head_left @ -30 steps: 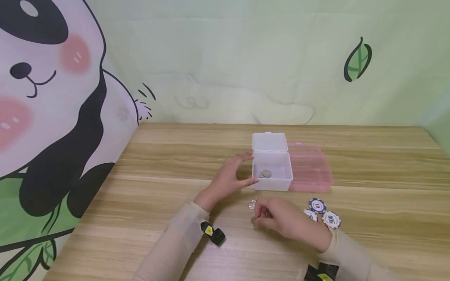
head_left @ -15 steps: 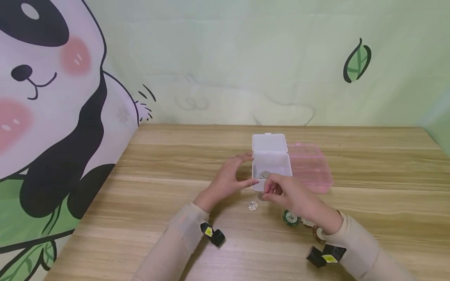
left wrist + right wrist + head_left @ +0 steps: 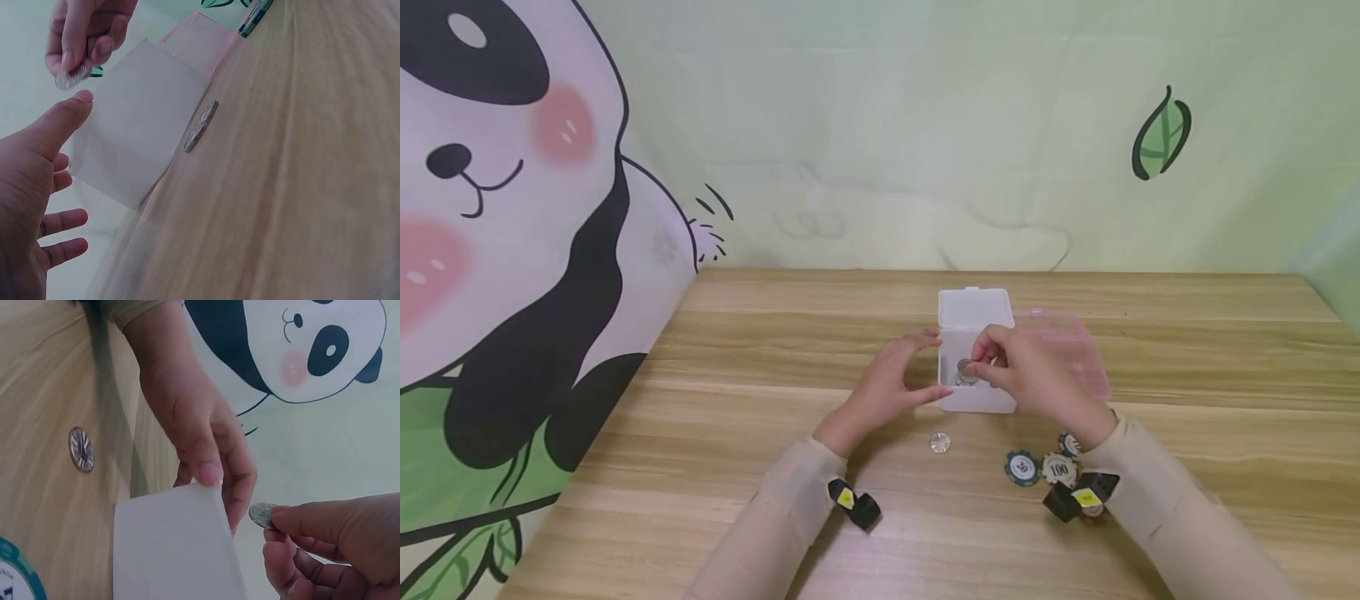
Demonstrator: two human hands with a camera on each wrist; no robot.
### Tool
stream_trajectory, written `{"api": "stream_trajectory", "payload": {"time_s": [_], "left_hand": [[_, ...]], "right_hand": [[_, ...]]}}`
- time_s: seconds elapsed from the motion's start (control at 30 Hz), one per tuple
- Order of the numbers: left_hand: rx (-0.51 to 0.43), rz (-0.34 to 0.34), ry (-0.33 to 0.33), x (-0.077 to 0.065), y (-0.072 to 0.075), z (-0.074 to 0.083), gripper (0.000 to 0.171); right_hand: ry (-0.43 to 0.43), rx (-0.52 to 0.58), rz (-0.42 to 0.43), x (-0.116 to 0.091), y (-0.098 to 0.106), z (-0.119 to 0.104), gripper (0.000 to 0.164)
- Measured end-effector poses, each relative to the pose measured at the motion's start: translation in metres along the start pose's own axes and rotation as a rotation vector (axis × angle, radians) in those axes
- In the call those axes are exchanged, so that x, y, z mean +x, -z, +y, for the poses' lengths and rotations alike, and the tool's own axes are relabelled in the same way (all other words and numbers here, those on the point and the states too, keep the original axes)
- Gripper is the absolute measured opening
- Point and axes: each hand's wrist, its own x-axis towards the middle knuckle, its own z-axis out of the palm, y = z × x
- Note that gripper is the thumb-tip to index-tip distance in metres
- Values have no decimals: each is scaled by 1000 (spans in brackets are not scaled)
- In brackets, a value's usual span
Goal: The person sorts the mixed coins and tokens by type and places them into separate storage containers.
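Note:
My left hand (image 3: 883, 379) rests against the left side of an open white plastic box (image 3: 977, 402). Its thumb touches the front corner, and the other fingers stretch fairly straight along the side toward the back. Over the box opening, my right hand (image 3: 1018, 367) pinches a silver coin (image 3: 262, 514) between thumb and index finger. Some coins lie inside the box, partly hidden by that hand in the head view. Another silver coin (image 3: 940, 442) lies on the table in front of the box.
A translucent pink box (image 3: 1093, 367) stands against the white box's right side, partly behind my right arm. Several poker chips, among them a green one (image 3: 1022, 468) and a white one (image 3: 1060, 469), lie below that forearm on the wooden table (image 3: 760, 375).
My right hand has picked a coin off the table and carried it up and forward over the white box. My left hand has stayed at the box's side.

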Motion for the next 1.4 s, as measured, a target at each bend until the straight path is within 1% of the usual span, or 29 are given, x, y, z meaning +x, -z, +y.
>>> {"api": "stream_trajectory", "payload": {"time_s": [0.07, 0.17, 0.37, 0.5, 0.73, 0.9, 1.23, 1.4], "left_hand": [[0, -1, -4, 0, 0, 0, 66], [1, -1, -12, 0, 0, 0, 66], [-6, 3, -20, 0, 0, -1, 65], [-12, 3, -18, -1, 0, -1, 65], [4, 1, -21, 0, 0, 0, 65], [17, -4, -16, 0, 1, 0, 65], [22, -4, -13, -1, 0, -1, 67], [16, -7, -11, -1, 0, -1, 68]], "right_hand": [[-11, -33, 14, 5, -1, 1, 10], [-31, -83, 9, 12, -2, 3, 11], [-34, -138, -55, 25, -9, 8, 11], [-40, -200, -104, 32, -15, 11, 11], [-120, -314, -175, 40, -20, 10, 13], [-141, -407, -219, 44, -22, 11, 15], [-153, -500, -223, 47, -22, 13, 18], [-173, -536, -226, 48, -22, 12, 18]]}}
